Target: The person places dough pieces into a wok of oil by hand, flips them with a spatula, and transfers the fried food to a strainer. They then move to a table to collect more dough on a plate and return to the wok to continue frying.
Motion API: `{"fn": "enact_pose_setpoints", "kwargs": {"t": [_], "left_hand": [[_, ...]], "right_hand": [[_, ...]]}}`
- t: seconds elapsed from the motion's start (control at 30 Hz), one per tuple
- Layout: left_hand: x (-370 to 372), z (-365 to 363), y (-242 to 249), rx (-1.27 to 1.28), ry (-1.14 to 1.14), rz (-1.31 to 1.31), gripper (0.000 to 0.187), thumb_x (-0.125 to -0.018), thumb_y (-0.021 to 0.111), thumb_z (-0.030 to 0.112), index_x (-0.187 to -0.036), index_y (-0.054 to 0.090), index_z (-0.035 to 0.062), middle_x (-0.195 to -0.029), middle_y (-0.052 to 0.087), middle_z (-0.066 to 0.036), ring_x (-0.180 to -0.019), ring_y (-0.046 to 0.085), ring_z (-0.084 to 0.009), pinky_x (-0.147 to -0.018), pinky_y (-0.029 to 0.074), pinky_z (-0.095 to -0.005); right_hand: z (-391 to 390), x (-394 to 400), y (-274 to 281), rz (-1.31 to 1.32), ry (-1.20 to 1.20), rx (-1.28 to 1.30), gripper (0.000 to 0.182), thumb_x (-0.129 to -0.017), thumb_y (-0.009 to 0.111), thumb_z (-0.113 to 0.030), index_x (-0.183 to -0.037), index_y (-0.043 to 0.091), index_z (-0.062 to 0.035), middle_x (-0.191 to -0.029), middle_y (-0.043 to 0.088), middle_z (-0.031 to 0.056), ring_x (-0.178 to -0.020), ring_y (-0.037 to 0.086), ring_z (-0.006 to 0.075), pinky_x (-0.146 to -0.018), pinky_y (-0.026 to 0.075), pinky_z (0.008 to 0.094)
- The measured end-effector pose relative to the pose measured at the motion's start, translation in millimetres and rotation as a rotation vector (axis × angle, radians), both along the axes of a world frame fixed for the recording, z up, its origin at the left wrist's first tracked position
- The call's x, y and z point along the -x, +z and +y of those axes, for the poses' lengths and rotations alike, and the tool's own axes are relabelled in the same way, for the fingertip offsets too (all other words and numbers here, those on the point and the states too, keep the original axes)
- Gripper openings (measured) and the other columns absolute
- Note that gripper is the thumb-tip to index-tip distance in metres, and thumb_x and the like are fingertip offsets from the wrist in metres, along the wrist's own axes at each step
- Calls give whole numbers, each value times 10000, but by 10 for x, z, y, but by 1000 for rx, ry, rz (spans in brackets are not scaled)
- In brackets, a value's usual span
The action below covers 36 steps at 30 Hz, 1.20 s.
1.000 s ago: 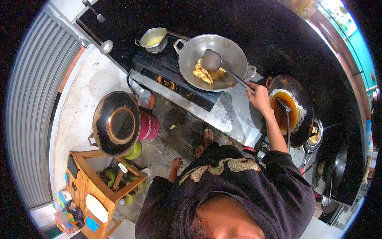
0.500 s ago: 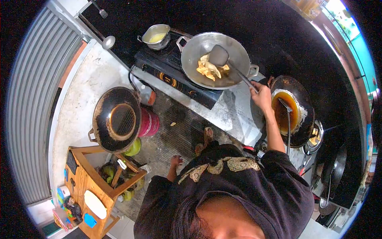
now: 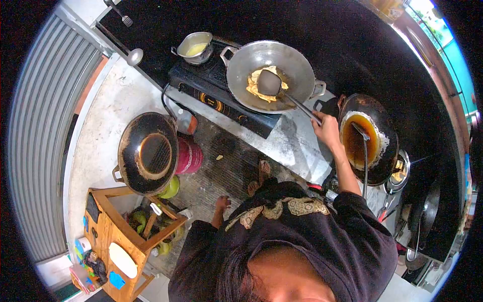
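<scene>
1. The right hand (image 3: pixel 327 130) has its fingers wrapped around the long handle of the spatula (image 3: pixel 269 83), whose blade lies on the yellow fried egg (image 3: pixel 261 83) in the middle of the silver wok (image 3: pixel 269 75). Gripped so far from the blade, the spatula could twist in the hand, and the egg could tear or fold instead of lifting whole.

2. The wok sits on the black stove (image 3: pixel 216 98) with nothing steadying it; the left hand is not in view, so whether its fingers are spread or curled cannot be told. A firm push from the spatula could rock or slide the wok on its burner.

3. The forearm passes just beside the dark pan of brown oil (image 3: pixel 365 138), which has a ladle (image 3: pixel 363 151) standing in it. A sideways drift of the elbow could knock the ladle's handle or brush the pan's rim and spill the oil.

4. The small pot (image 3: pixel 195 48) of pale yellow liquid stands touching or nearly touching the wok's far handle; a jolt to the wok could tip it.

5. Bare feet stand on the floor below the tabletop (image 3: pixel 297 146), where spatter would land.
</scene>
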<state>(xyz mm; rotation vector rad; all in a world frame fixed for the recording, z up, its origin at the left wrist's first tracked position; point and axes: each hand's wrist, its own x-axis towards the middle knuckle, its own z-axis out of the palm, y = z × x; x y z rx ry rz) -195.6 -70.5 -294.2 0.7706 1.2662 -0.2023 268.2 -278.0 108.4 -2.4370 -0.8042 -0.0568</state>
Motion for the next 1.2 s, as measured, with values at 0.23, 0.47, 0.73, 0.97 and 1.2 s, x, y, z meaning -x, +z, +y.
{"fn": "enact_pose_setpoints", "kwargs": {"t": [0.23,0.47,0.73,0.97,1.2], "left_hand": [[-210,17,579,-75,57,-26,296,-856,524,278,-976,532,8,-583,463,-67,-441,419,-181,-402,347,-336],[-52,9,192,2,-74,-173,329,-894,366,320,-901,539,41,-630,413,-76,-518,343,-191,-465,299,-383],[-292,-7,233,-101,-27,9,296,-908,384,278,-942,537,27,-652,462,-99,-526,401,-190,-456,346,-357],[-442,90,241,-149,-27,8,276,-914,443,258,-1007,527,11,-698,554,-122,-516,501,-189,-398,386,-312],[-496,172,146,-67,-79,25,323,-897,480,289,-1069,530,21,-710,585,-131,-522,534,-206,-435,451,-339]], "right_hand": [[-5,-177,-88,-164,8,-22,300,-743,623,-121,-1015,628,4,-611,549,247,-529,578,335,-545,451,368],[-59,-124,210,-53,122,77,299,-751,605,-82,-1045,616,-24,-699,583,232,-575,575,348,-559,456,395],[-122,-394,97,-218,168,214,400,-772,578,-90,-1170,536,-111,-758,574,171,-645,577,350,-586,473,427],[-223,-450,204,-187,289,188,416,-763,575,-73,-1175,527,-112,-752,577,169,-661,583,348,-601,482,431],[-120,-562,138,-70,142,24,324,-751,604,-91,-1071,604,-46,-758,615,209,-678,606,355,-627,483,386]]}}
